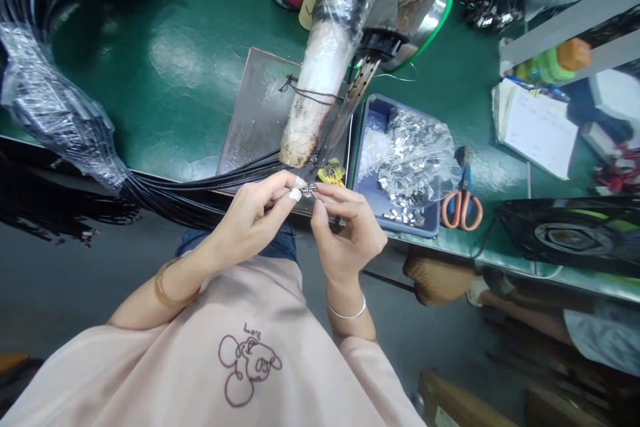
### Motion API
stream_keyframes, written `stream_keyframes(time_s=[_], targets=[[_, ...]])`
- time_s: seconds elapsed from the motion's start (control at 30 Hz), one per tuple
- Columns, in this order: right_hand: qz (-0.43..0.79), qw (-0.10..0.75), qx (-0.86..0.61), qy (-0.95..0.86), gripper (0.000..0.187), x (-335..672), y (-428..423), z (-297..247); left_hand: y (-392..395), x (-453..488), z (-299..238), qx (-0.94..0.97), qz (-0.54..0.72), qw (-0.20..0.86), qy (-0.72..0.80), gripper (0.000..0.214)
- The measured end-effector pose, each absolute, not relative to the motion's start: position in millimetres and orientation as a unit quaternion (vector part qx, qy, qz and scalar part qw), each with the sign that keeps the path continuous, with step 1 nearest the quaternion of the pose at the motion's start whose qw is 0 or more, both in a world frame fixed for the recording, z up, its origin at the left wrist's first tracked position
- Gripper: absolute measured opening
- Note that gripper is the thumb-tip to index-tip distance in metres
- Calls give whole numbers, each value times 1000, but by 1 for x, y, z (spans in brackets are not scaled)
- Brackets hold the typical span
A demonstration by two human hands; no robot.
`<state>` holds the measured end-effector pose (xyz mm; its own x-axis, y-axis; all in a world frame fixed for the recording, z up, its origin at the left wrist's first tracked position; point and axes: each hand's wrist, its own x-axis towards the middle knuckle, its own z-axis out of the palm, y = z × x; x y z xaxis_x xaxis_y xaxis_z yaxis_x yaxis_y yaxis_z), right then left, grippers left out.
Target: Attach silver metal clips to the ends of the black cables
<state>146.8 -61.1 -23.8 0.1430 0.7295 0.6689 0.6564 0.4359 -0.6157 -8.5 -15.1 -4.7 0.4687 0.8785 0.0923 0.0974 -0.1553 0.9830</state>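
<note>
My left hand (255, 213), with white covers on the thumb and forefinger tips, pinches a small shiny metal connector (311, 189) below the tip of the white tube. My right hand (347, 227) meets it from the other side, its thumb and fingertips closed together; a thin pale strand shows by the thumb, too small to name for sure. A bundle of black cables (165, 190) runs from the left to behind my left hand. A yellow piece (332, 172) lies just beyond the fingertips on a grey board (255, 107).
A white tube (320, 73) and a slotted metal rod (356, 90) slant down over the board. A blue tray (367, 147) holds bagged and loose metal connectors. Orange-handled scissors (463, 207), a notepad (537, 123) and a black fan (575, 237) are right. Another person's leg (530, 317) shows lower right.
</note>
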Motion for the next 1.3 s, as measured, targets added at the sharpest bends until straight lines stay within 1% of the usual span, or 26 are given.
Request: stream_keyframes(time_s=[0.17, 0.4, 0.57, 0.73, 0.87, 0.93, 1.03, 1.13, 1.3], targets=[[28, 529, -538, -655, 15, 148, -58, -23, -13, -8, -4, 670, 367, 529, 369, 16], [2, 512, -545, -664, 18, 147, -58, -16, -13, -9, -3, 679, 386, 510, 361, 15], [-1, 498, -540, -679, 19, 147, -61, -16, -12, -11, -5, 625, 352, 586, 377, 20], [39, 480, -546, -686, 17, 154, -70, -10, -12, -13, -5, 602, 319, 634, 366, 24], [82, 529, -547, -644, 12, 165, -83, -1, -13, -17, -4, 620, 289, 652, 326, 24], [58, 541, -544, -639, 13, 168, -86, 2, -13, -17, -4, 616, 282, 658, 329, 23], [9, 497, -548, -673, 18, 167, -82, 0, -12, -16, -3, 598, 296, 661, 343, 23], [-6, 461, -542, -703, 18, 160, -72, -6, -10, -13, -3, 584, 317, 657, 355, 23], [-19, 473, -540, -696, 16, 153, -61, -16, -9, -9, -3, 572, 345, 636, 387, 23]])
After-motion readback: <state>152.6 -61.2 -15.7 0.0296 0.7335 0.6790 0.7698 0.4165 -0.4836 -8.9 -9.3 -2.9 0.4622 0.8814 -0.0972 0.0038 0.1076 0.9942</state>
